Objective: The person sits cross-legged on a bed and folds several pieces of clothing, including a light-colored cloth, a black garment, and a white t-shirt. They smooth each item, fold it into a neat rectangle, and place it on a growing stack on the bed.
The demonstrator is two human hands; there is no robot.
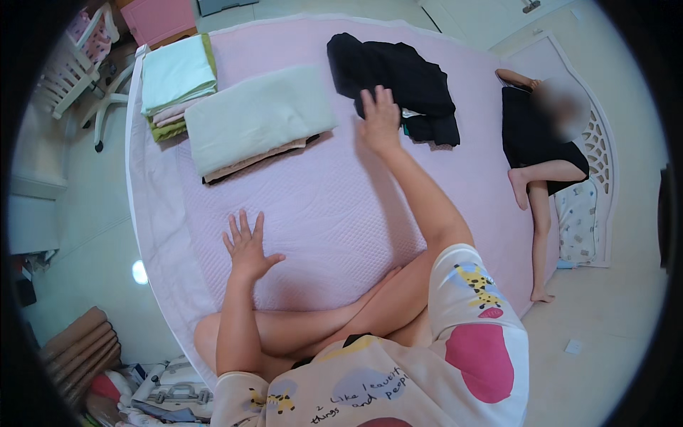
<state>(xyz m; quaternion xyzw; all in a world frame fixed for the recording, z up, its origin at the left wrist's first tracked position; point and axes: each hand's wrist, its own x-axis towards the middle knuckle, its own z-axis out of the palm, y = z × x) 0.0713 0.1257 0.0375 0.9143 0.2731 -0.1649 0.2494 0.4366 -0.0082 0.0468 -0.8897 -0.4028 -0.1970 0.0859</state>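
Note:
My right hand (380,121) reaches forward with fingers spread, at the near left edge of a heap of black clothing (408,74). Whether it touches the cloth I cannot tell. Holding nothing, my left hand (248,246) hovers or rests, fingers wide, over the pink quilted bedspread (331,213). Beyond it lies a folded pale green cloth (259,115) on top of beige and black folded pieces (261,159). To its left stands a stack of folded cloths, with a mint one (176,72) uppermost and olive green ones (169,131) below.
A person in black (544,128) sits at the bed's right side by the white headboard (603,155) and a patterned pillow (577,221). On the left floor are a white swivel chair (80,80), brown rolls (80,347) and a light-coloured case (179,387).

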